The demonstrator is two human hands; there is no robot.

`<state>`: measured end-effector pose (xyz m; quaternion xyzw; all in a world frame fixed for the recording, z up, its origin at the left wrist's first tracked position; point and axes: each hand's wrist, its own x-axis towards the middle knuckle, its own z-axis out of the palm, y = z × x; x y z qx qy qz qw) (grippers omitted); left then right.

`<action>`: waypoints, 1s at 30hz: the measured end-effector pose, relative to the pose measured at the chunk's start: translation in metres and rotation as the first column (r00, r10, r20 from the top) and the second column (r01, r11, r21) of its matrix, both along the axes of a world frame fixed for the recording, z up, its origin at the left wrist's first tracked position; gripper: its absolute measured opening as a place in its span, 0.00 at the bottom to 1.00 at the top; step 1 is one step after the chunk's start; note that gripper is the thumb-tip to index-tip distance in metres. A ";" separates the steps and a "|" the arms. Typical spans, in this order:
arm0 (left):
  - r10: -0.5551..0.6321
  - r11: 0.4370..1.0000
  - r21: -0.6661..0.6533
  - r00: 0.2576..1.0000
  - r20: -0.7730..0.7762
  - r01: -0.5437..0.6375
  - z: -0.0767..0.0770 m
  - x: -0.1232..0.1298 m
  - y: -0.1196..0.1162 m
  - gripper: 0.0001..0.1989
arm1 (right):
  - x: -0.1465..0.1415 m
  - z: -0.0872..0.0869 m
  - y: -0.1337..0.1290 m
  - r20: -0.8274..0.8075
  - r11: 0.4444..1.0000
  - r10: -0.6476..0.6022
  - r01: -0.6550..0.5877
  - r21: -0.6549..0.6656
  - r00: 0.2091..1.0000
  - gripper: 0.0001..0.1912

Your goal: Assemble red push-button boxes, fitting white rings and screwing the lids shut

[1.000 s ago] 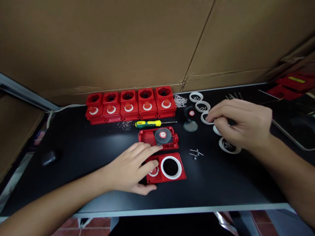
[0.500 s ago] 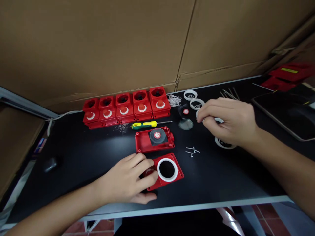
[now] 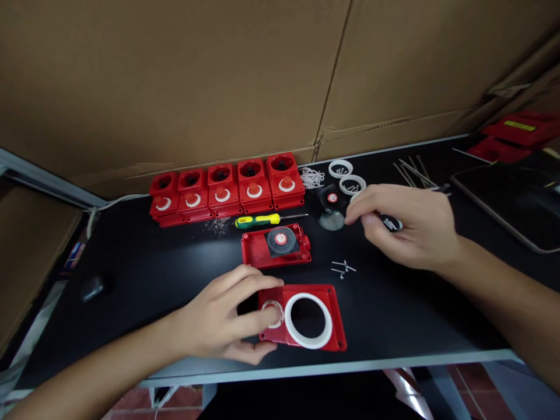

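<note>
My left hand (image 3: 238, 315) grips the left end of a red plastic cover (image 3: 339, 326), thumb at the near edge and a fingertip over its smaller round opening. A white ring (image 3: 289, 321) surrounds the cover's large round hole. Above it lies an open red box half (image 3: 254, 248) with a black round part (image 3: 280, 240) on it. My right hand (image 3: 402, 224) hovers over the right side, thumb and fingers pinched together; whatever lies between the fingertips is hidden. Close by are a clear disc (image 3: 332, 220) and a black part with a red-and-white label (image 3: 331, 198).
Several assembled red boxes (image 3: 254, 189) stand in a row at the back. A yellow-green screwdriver (image 3: 258, 221), loose screws (image 3: 343, 267), white rings (image 3: 352, 185) holding screws and white cords (image 3: 312, 178) lie around. A dark flat tray (image 3: 494, 192) is at right.
My left hand has turned the red cover and brought it nearer and to the right. My right hand has shifted slightly down, still pinched.
</note>
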<state>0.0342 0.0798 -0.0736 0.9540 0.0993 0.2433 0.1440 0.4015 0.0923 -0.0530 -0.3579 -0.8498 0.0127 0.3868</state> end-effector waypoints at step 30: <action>0.323 0.944 0.003 0.926 0.197 -0.330 -0.007 -0.009 0.034 0.27 | -0.050 -0.022 -0.020 -0.162 0.938 0.003 -0.058 -0.341 0.987 0.32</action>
